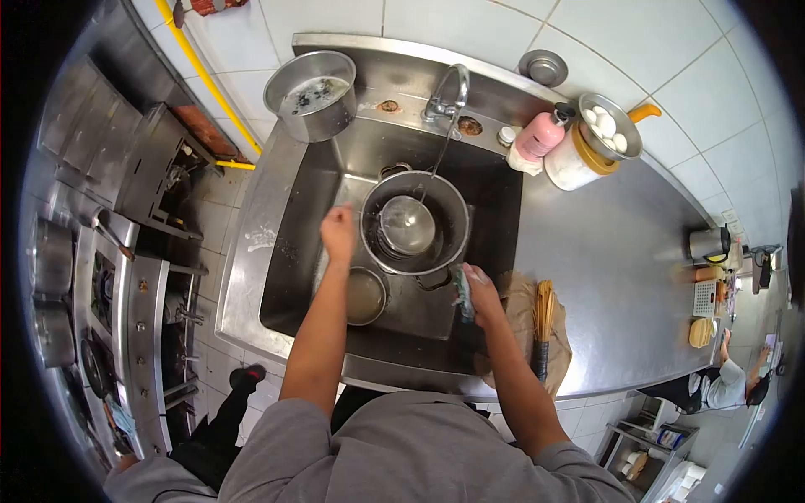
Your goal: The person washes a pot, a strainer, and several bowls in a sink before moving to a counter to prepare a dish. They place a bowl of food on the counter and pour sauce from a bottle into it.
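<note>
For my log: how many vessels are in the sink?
3 visible: two-handled pot under the faucet, bowl inside it, round vessel beside the left forearm; more may hide inside the pot.

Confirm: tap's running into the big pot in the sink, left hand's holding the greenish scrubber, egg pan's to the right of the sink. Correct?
Not quite: the right hand, not the left hand, holds the greenish scrubber, per the head view. Otherwise, the tap is running into the big pot in the sink, and the egg pan is to the right of the sink.
</note>
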Available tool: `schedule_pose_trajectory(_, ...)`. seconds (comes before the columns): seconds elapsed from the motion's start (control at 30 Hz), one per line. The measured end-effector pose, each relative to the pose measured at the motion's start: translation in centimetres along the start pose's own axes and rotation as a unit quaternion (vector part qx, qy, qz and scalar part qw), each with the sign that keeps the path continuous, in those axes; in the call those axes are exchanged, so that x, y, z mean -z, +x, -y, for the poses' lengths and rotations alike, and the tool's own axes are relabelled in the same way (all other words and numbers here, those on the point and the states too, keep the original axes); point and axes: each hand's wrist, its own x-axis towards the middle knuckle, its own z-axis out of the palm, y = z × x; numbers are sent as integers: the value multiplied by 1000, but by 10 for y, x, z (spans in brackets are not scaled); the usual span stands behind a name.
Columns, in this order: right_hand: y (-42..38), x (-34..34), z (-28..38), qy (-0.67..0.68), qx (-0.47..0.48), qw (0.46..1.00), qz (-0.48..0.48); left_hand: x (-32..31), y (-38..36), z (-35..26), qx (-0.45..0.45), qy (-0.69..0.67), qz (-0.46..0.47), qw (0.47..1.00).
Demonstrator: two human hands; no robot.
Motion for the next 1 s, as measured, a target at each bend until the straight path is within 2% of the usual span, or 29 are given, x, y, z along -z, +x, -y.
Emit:
schedule_pose_trajectory(0.03, -9, 4, 5, -2, -4, 1000, 5, 11, 5, 20, 25, -27, -81, 996)
schedule_pose_trajectory(0.07, -17, 8, 8, 15, -23, 999, 26, 15, 4, 42, 29, -26, -86, 995)
schedule_pose_trajectory(0.13, -26, 12, 6, 53, -56, 996, 48, 12, -7, 98, -1, 215, -100, 971)
schedule_pose_trajectory(0.2, -32, 13, -1, 85, -63, 993, 58, -7, -13, 159, 88, 390, 84, 913)
schedule_pose_trajectory(0.33, -44, 9, -11, 134, -96, 985, 56, -20, -34, 149, 130, 439, 134, 879)
schedule_pose_trajectory(0.4, -48, 8, -15, 124, -94, 986, 61, -21, -30, 136, 41, 492, 195, 847)
schedule_pose_trajectory(0.53, -51, 11, -16, 91, -78, 991, 67, -18, -35, 115, -27, 506, 255, 824)
schedule_pose_trajectory(0.6, -51, 13, -13, 93, -76, 991, 67, -7, -39, 105, -144, 497, 306, 799)
schedule_pose_trajectory(0.63, -50, 12, -10, 95, -74, 990, 67, -1, -42, 99, -145, 500, 303, 798)
schedule_pose_trajectory(0.7, -46, 12, -8, 95, -67, 990, 78, 8, -50, 85, -216, 541, 366, 725)
schedule_pose_trajectory(0.73, -45, 10, -8, 92, -63, 990, 86, 13, -53, 73, -215, 544, 364, 725)
schedule_pose_trajectory(0.8, -40, 4, -6, 90, -67, 989, 95, 21, -57, 58, -232, 564, 403, 683)
schedule_pose_trajectory(0.83, -37, 0, -4, 88, -71, 989, 99, 26, -56, 62, -231, 566, 400, 683)
schedule_pose_trajectory(0.9, -30, -6, -2, 78, -63, 989, 110, 36, -60, 70, -389, 467, 369, 703)
schedule_pose_trajectory(0.93, -26, -9, -1, 69, -55, 989, 116, 45, -64, 58, -388, 469, 367, 703)
schedule_pose_trajectory(1.0, -19, -12, 2, 71, -44, 988, 128, 69, -76, 28, -559, 413, 344, 631)
